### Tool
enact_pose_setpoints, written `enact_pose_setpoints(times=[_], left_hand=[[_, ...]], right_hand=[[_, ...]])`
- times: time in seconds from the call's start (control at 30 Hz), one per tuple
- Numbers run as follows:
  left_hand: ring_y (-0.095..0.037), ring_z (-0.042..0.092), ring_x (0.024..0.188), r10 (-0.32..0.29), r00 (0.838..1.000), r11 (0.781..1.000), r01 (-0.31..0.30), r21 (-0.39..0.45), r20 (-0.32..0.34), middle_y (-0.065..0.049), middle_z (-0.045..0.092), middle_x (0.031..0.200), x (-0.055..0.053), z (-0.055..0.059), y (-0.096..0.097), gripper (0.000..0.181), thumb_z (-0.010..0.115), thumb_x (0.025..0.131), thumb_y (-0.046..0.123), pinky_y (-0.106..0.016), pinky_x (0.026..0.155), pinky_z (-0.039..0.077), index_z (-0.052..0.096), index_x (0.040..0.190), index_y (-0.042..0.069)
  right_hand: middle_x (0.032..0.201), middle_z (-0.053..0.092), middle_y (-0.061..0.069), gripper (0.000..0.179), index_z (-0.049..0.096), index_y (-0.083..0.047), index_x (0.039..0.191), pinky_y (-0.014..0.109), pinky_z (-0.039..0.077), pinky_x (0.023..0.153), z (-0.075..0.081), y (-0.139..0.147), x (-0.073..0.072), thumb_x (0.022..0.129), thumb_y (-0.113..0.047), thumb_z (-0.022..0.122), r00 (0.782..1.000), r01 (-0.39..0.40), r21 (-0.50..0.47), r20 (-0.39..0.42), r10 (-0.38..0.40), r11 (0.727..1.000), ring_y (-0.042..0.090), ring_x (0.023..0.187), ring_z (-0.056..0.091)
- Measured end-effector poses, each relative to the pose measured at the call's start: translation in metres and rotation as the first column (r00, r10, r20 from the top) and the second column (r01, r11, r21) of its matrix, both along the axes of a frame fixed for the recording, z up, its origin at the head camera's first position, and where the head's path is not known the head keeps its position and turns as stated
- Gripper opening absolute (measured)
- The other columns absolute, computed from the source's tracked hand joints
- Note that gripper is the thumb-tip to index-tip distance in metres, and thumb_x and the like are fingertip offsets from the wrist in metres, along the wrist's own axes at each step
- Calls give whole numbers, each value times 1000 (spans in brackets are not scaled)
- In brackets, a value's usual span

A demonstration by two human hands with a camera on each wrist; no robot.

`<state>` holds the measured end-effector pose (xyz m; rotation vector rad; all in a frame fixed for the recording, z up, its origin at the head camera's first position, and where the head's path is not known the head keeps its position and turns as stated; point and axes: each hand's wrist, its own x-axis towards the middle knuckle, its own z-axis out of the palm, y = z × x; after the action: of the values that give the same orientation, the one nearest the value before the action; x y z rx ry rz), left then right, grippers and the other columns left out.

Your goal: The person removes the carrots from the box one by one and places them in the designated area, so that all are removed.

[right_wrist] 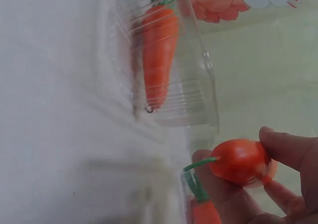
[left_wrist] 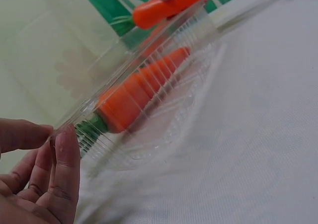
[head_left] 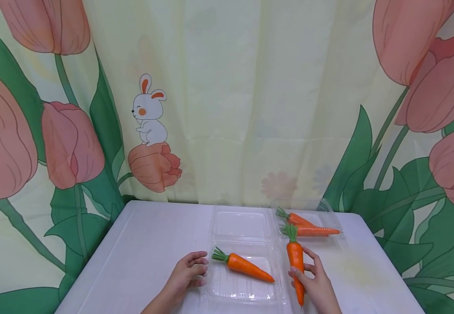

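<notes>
Orange and glossy, a tapering carrot with a green leafy top (head_left: 295,257) is held up in the right hand (head_left: 317,283), the thumb on one side and the fingers curled round the other. Its leaves point toward the back of the table and its narrow tip toward the person; the right wrist view catches it nearly end-on, smooth and rounded between the fingertips. It hangs just beside the right edge of a clear, ribbed plastic box (head_left: 219,288).

On that box's left edge, the left hand (head_left: 187,274) pinches the thin rim between thumb and finger, as the left wrist view shows, the other fingers loosely bent. Inside lies a second orange carrot with short green stalks (head_left: 250,267), slanting, its top at the left and its tip near the right wall. The box's clear flat lid (head_left: 242,224) lies folded open behind it.

Farther back on the right, another clear plastic container (head_left: 338,218) holds two more orange carrots (head_left: 317,231), one in front of the other. Both containers rest on a white-covered table (head_left: 160,244).
</notes>
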<state>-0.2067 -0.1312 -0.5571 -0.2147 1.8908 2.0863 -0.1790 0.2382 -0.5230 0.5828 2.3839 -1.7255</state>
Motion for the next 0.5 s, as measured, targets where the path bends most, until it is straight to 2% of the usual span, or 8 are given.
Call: enact_pose_setpoints(times=[0.27, 0.5], left_hand=[[-16, 64, 86, 2, 1000, 1000, -2, -9, 4, -6, 66, 111, 0, 0, 0, 56, 71, 89, 4, -29, 66, 61, 52, 142, -1], [-16, 64, 86, 0, 1000, 1000, 0, -9, 3, -7, 67, 112, 0, 3, 1, 57, 71, 88, 4, -28, 66, 61, 52, 142, -1]], right_hand=[[123, 59, 32, 91, 25, -13, 158, 38, 63, 74, -15, 2, 8, 90, -36, 81, 999, -43, 103, 31, 40, 994, 21, 78, 68], [119, 61, 28, 87, 25, -12, 158, 36, 63, 72, -22, 4, 13, 92, -32, 79, 998, -37, 102, 55, 32, 994, 21, 80, 65]])
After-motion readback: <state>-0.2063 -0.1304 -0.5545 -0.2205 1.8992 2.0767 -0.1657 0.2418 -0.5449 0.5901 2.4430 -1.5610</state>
